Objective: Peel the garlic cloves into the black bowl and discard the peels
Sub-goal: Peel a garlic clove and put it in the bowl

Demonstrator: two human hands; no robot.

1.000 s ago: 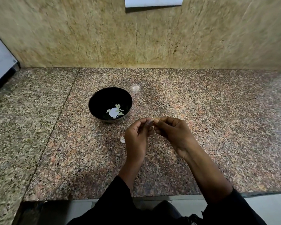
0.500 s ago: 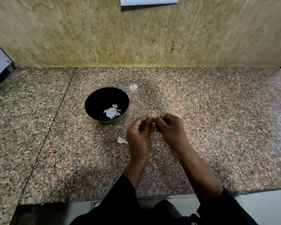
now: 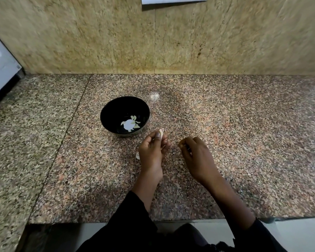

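The left hand [image 3: 151, 153] is holding a garlic clove [image 3: 161, 132] up at its fingertips, the fingers curling round it just beside the near right rim of the black bowl [image 3: 116, 108]. The clove is standing with its long axis roughly upright, its pale tip pointing away from the person toward the wall; its surface is looking creamy with a faint pink tinge, though it is too small to tell how much skin is clinging to it. The right hand [image 3: 198, 157] is hovering apart from the left over the desk [image 3: 244, 142], fingers curling narrowly together; whether they are pinching a scrap of peel I cannot tell.

The bowl is sitting round, glossy and deep on the speckled granite, and pale peeled cloves [image 3: 134, 122] are lying at its bottom round a bright white glare. A small white peel [image 3: 137, 155] is lying on the desk, peeking out from behind the left hand. The desk is showing a polished, mottled pink, grey and black grain, with a seam running along its left part. Behind, the wall [image 3: 98, 37] is showing beige veined stone slabs.
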